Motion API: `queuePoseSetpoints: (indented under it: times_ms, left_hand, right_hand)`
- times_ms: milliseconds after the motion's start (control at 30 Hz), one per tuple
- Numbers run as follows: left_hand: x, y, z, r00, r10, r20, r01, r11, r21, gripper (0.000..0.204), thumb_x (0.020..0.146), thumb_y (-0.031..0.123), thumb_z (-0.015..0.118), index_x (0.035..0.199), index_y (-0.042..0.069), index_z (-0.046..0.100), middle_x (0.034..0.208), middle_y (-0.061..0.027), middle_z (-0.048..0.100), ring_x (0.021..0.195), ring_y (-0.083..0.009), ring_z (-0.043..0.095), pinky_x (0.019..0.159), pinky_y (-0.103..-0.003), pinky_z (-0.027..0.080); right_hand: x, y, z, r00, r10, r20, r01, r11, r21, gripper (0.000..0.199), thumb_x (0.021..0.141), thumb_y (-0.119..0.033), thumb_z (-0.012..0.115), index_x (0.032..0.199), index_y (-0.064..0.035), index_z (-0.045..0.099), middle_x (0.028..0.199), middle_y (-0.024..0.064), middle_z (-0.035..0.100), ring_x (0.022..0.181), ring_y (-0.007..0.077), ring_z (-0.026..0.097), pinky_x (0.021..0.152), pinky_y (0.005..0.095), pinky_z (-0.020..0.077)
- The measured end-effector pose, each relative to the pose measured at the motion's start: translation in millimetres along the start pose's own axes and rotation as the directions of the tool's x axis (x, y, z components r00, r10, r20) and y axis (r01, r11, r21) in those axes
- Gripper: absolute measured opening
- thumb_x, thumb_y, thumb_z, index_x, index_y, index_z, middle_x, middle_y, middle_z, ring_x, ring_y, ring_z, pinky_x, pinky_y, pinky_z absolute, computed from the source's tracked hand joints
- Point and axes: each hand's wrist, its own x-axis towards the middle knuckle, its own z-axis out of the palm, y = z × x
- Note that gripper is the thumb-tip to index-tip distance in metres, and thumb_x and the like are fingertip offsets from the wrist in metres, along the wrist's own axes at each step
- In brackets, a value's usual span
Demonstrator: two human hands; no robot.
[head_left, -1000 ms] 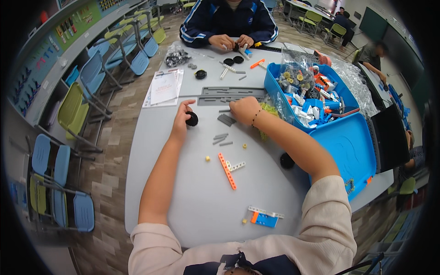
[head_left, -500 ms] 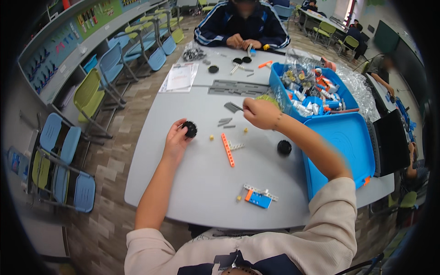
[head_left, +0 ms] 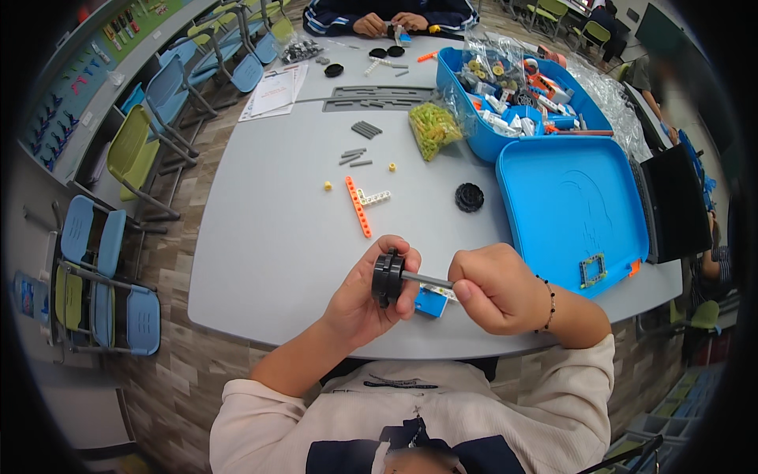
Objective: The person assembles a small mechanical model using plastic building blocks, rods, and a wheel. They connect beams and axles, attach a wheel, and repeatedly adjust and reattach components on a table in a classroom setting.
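Note:
My left hand [head_left: 371,288] is closed round a black toy wheel [head_left: 387,279], held upright above the table's near edge. Pinched in my right hand [head_left: 499,288] is a grey axle rod [head_left: 427,280]; its far end meets the wheel's middle, though how deep it sits I cannot tell. Partly covered by my hands lies a blue and white brick assembly [head_left: 431,302]. Beyond them rest an orange beam [head_left: 358,207] joined to a white beam [head_left: 375,197], two small yellow pieces [head_left: 328,186] and a second black wheel [head_left: 469,197]. Several grey rods [head_left: 353,156] lie farther off.
At right stands a blue bin [head_left: 505,144] full of parts, with its blue lid [head_left: 568,205] in front, holding a small square frame [head_left: 592,270]. A bag of yellow-green pieces [head_left: 434,129] lies beside the bin. Across the table, another person's hands [head_left: 391,24] handle parts.
Both hands have drawn back toward me and come together. The rod in my right hand has come from the grey rods to the wheel in my left. The view has shifted.

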Motion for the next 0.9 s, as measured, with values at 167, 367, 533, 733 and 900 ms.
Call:
queuePoseSetpoints:
  times_ms: [167,367,533,733,900]
  left_hand:
    - [-4,-19,6,0.999,0.033,0.037,-0.027,0.991,-0.134,0.04,0.095,0.029,0.053,0.125,0.009,0.037,0.106,-0.0086,0.046,0.079,-0.0147,0.059,0.066,-0.024,0.052]
    - [-4,-24,10,0.997,0.079,0.01,-0.08,0.994,0.072,0.038,0.095,0.031,0.051,0.122,0.007,0.038,0.104,-0.0085,0.046,0.076,-0.0132,0.059,0.064,-0.025,0.052]
    - [0,-22,12,0.99,0.14,-0.011,-0.131,0.947,0.293,0.043,0.095,0.036,0.051,0.121,0.006,0.037,0.104,-0.0081,0.045,0.076,-0.0125,0.059,0.064,-0.025,0.052]
    - [3,-21,9,0.99,0.138,0.03,-0.141,0.976,0.164,0.043,0.094,0.034,0.054,0.121,0.005,0.037,0.103,-0.0083,0.045,0.077,-0.0121,0.058,0.063,-0.024,0.052]
    - [1,-21,8,0.996,0.082,0.033,-0.084,0.995,0.055,0.039,0.094,0.028,0.054,0.121,0.005,0.037,0.102,-0.0085,0.046,0.077,-0.0124,0.058,0.064,-0.024,0.051]
  right_hand:
    - [-6,2,8,0.999,-0.049,0.01,0.049,0.999,0.014,0.01,0.081,-0.007,0.054,0.073,-0.0061,0.048,0.053,0.0083,0.047,0.045,0.0272,0.049,0.042,0.0366,0.0367]
    - [-12,0,4,0.999,-0.048,0.002,0.048,0.999,-0.001,0.012,0.081,-0.009,0.055,0.072,-0.0054,0.047,0.05,0.0087,0.046,0.042,0.0277,0.048,0.042,0.0368,0.0362]
    - [-16,0,-2,0.998,0.043,0.044,-0.045,0.998,0.041,0.012,0.083,-0.01,0.054,0.074,-0.0043,0.048,0.049,0.0104,0.047,0.042,0.0295,0.048,0.043,0.0376,0.037]
    - [-15,5,8,0.996,0.074,0.041,-0.079,0.989,0.128,0.013,0.085,-0.009,0.052,0.075,-0.0036,0.047,0.051,0.0104,0.047,0.042,0.0296,0.049,0.043,0.0372,0.0375]
    - [-14,6,14,0.997,-0.033,-0.073,0.038,0.996,0.076,0.013,0.084,-0.007,0.054,0.074,-0.0047,0.047,0.05,0.0081,0.045,0.041,0.0272,0.048,0.042,0.0359,0.0367]
